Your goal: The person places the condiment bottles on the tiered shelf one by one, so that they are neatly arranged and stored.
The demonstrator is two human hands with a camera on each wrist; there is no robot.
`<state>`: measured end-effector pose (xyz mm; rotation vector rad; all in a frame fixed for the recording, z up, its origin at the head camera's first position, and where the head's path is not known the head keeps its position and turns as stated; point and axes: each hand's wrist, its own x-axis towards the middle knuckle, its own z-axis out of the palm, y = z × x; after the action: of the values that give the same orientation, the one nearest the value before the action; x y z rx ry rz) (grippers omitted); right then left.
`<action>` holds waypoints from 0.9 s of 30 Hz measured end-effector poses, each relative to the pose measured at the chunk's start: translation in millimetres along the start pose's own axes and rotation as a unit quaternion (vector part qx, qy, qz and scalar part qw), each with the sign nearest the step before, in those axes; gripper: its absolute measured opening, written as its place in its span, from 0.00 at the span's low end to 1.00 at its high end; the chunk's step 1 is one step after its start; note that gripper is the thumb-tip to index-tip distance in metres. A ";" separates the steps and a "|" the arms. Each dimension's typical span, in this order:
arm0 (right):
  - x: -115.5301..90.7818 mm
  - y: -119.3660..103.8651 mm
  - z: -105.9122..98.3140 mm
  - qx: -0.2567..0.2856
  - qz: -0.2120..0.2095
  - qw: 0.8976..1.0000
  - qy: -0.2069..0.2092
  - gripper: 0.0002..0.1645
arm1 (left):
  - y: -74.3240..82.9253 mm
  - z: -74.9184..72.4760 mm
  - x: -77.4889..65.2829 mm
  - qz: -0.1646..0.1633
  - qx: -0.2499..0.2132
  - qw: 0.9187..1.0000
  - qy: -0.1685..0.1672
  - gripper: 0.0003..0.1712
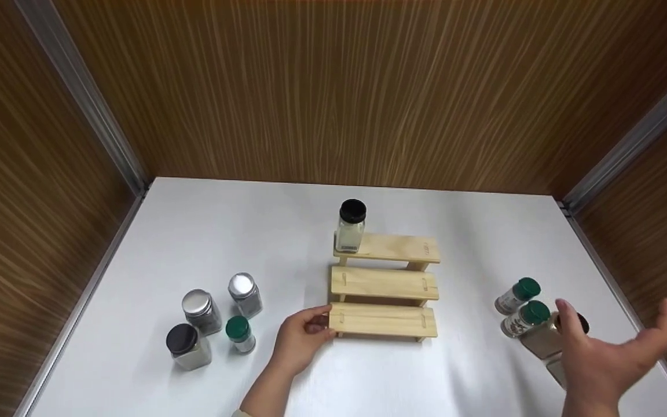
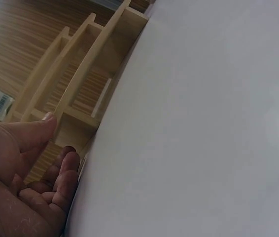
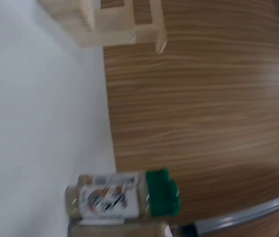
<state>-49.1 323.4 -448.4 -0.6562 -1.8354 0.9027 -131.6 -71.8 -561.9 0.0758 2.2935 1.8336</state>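
Note:
A three-tier wooden shelf rack (image 1: 384, 320) stands mid-table. My left hand (image 1: 303, 340) grips the left end of its lowest step, thumb at the front edge and fingers curled at the end. On the top step's left side stands a black-capped spice jar (image 1: 350, 227). My right hand (image 1: 611, 365) hovers at the right, thumb and fingers spread wide and holding nothing. Close by it are two green-capped spice jars (image 1: 517, 295) and a black-capped jar (image 1: 543, 337); another jar is mostly hidden by that hand. In the right wrist view a green-capped jar (image 3: 110, 197) shows its printed label.
Left of the rack stand two silver-capped jars (image 1: 201, 311), a black-capped jar (image 1: 189, 347) and a small green-capped jar (image 1: 241, 334). Wood-grain panels (image 1: 333, 92) wall the white table (image 1: 241, 214) at the back and both sides.

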 end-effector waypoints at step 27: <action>-20.0 90.2 -22.7 -0.056 0.262 0.961 -0.067 0.61 | -0.9 -0.4 0.7 0.015 -0.003 1.000 -0.001 0.28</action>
<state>-15.7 367.7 -525.7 -1.2139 -1.8721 1.2123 -132.3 -72.3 -562.8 0.1110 2.2975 1.8530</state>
